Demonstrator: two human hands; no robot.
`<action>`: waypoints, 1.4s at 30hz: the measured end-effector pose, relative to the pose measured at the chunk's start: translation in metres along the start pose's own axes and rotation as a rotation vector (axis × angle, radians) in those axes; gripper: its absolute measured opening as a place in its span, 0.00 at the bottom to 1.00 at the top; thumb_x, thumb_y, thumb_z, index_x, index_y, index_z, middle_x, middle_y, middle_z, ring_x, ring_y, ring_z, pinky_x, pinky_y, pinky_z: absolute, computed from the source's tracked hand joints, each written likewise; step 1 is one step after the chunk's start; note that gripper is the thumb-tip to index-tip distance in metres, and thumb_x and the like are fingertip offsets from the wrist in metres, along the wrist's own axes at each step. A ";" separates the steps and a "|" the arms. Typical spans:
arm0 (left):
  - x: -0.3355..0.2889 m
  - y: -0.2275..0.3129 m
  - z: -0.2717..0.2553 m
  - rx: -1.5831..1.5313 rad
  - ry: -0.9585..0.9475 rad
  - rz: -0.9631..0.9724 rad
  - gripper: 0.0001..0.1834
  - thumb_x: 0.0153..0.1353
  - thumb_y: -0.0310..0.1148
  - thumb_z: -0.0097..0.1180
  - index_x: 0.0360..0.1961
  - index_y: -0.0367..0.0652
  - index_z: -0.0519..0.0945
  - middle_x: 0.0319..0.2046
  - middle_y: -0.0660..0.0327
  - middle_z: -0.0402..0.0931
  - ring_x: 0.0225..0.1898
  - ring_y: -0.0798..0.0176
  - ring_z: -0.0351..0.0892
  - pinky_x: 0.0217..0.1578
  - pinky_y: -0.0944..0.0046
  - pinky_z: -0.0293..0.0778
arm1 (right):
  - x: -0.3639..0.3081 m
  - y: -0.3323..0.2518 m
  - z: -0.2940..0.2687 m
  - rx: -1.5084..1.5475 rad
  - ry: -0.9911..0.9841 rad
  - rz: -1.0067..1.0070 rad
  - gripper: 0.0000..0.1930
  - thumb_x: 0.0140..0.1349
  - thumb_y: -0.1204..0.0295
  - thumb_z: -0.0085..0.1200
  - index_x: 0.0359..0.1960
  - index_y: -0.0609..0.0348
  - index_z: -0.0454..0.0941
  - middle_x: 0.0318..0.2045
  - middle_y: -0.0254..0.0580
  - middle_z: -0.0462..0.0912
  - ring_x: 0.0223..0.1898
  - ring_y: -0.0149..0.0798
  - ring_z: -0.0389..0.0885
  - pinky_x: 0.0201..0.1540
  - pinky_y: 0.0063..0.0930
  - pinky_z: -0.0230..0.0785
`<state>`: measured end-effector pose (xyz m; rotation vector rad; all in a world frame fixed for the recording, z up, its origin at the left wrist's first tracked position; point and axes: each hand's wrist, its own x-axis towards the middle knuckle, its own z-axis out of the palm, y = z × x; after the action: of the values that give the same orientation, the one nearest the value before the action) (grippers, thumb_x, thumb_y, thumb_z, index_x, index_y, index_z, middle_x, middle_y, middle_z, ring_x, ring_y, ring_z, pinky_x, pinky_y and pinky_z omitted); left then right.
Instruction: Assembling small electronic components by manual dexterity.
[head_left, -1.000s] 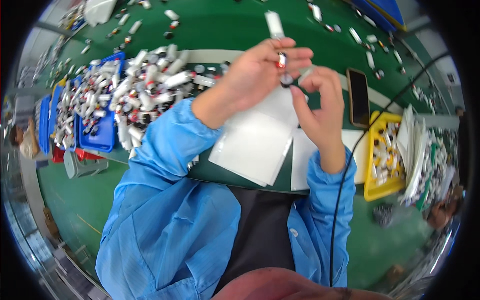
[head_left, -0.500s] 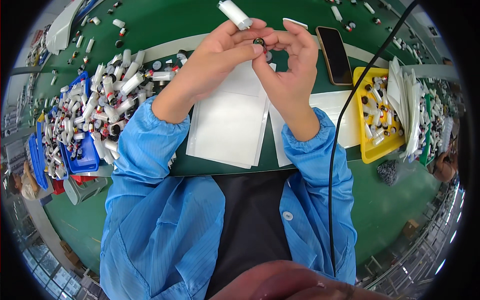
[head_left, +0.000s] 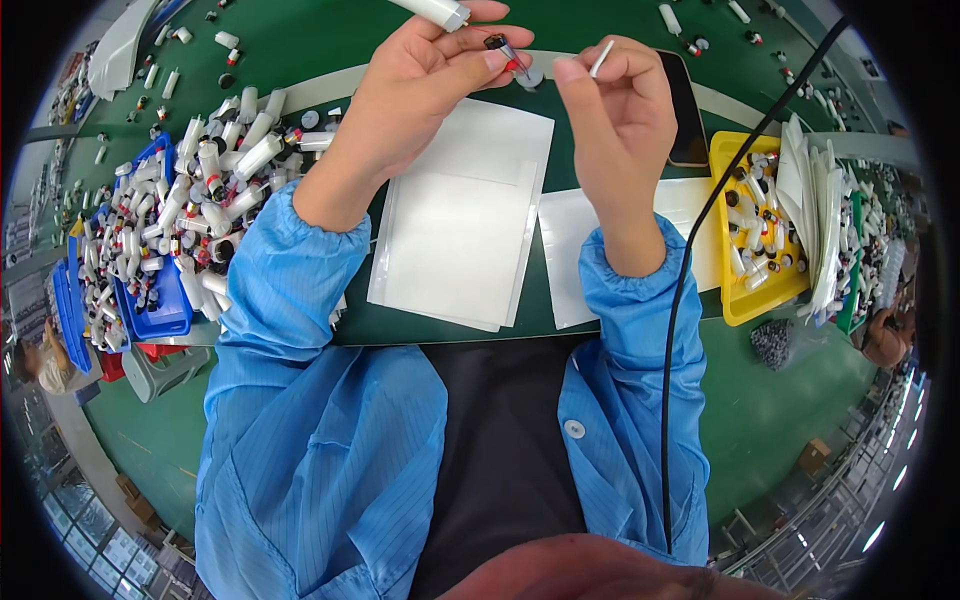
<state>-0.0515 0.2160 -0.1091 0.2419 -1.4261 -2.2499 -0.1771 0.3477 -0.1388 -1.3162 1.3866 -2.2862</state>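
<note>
My left hand (head_left: 405, 100) is closed around two things. A white plastic cylinder (head_left: 434, 11) lies across its upper fingers, partly cut off by the picture's edge. Between thumb and fingertip it pinches a small black-and-red part with a clear pointed end (head_left: 509, 57). Apart from it on the right, my right hand (head_left: 628, 125) pinches a thin white stick (head_left: 602, 58) between thumb and fingers. Just past the pointed end, a small round grey piece (head_left: 530, 78) shows. White paper sheets in a clear sleeve (head_left: 455, 245) lie below, between my forearms.
At left, white cylinders with red and black ends (head_left: 225, 170) are heaped over blue trays (head_left: 165, 318). A yellow tray (head_left: 745, 308) with similar parts stands right, near a phone (head_left: 685, 110). A black cable (head_left: 690, 250) crosses in front of my right sleeve.
My hands have moved apart, the right one to the right with the white stick. The black-and-red part stays in my left hand, which has shifted slightly up and left.
</note>
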 end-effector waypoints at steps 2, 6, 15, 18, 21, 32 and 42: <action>-0.001 0.000 0.000 0.025 -0.038 0.014 0.14 0.70 0.23 0.52 0.55 0.36 0.71 0.53 0.51 0.77 0.47 0.61 0.81 0.51 0.62 0.78 | 0.002 -0.004 0.000 0.155 -0.040 0.107 0.09 0.63 0.85 0.58 0.40 0.61 0.72 0.38 0.36 0.75 0.38 0.25 0.76 0.44 0.18 0.72; 0.001 -0.003 -0.012 0.215 -0.200 0.018 0.19 0.68 0.22 0.54 0.60 0.39 0.71 0.63 0.47 0.72 0.49 0.64 0.80 0.54 0.63 0.76 | 0.005 -0.021 -0.003 0.345 -0.107 0.474 0.05 0.64 0.81 0.56 0.38 0.60 0.73 0.27 0.32 0.76 0.28 0.25 0.75 0.33 0.17 0.68; -0.004 0.000 -0.009 0.189 -0.247 0.004 0.13 0.69 0.22 0.52 0.54 0.40 0.73 0.61 0.47 0.73 0.50 0.61 0.82 0.51 0.64 0.78 | 0.010 -0.019 -0.015 0.568 -0.138 0.735 0.03 0.64 0.74 0.55 0.37 0.57 0.75 0.20 0.31 0.74 0.19 0.24 0.69 0.22 0.19 0.57; -0.002 -0.005 -0.011 0.120 -0.207 0.001 0.13 0.69 0.22 0.52 0.54 0.39 0.73 0.57 0.49 0.75 0.51 0.59 0.82 0.52 0.63 0.79 | 0.007 -0.011 -0.012 0.329 -0.029 0.554 0.05 0.64 0.74 0.58 0.38 0.59 0.76 0.24 0.32 0.77 0.23 0.23 0.72 0.25 0.17 0.60; -0.001 -0.008 -0.015 0.112 -0.161 0.004 0.13 0.69 0.21 0.52 0.54 0.39 0.73 0.56 0.49 0.76 0.51 0.57 0.83 0.53 0.63 0.80 | 0.004 -0.007 -0.001 0.108 0.063 0.341 0.07 0.64 0.76 0.61 0.40 0.62 0.77 0.29 0.33 0.81 0.29 0.21 0.77 0.29 0.14 0.64; 0.003 -0.008 -0.007 0.134 -0.047 0.033 0.16 0.68 0.18 0.53 0.56 0.34 0.71 0.57 0.51 0.75 0.50 0.63 0.80 0.50 0.65 0.79 | 0.007 -0.010 -0.009 0.067 0.021 0.176 0.07 0.63 0.79 0.63 0.41 0.65 0.79 0.34 0.36 0.83 0.35 0.23 0.81 0.38 0.13 0.72; -0.001 -0.008 -0.007 0.557 -0.089 0.103 0.16 0.67 0.22 0.55 0.56 0.38 0.78 0.52 0.57 0.81 0.53 0.64 0.81 0.55 0.67 0.77 | 0.001 -0.011 -0.002 -0.096 -0.121 0.272 0.06 0.60 0.79 0.64 0.38 0.64 0.81 0.34 0.35 0.83 0.34 0.24 0.79 0.40 0.16 0.73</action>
<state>-0.0499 0.2137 -0.1196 0.2367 -2.0417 -1.7583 -0.1766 0.3542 -0.1301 -1.1865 1.5441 -1.9551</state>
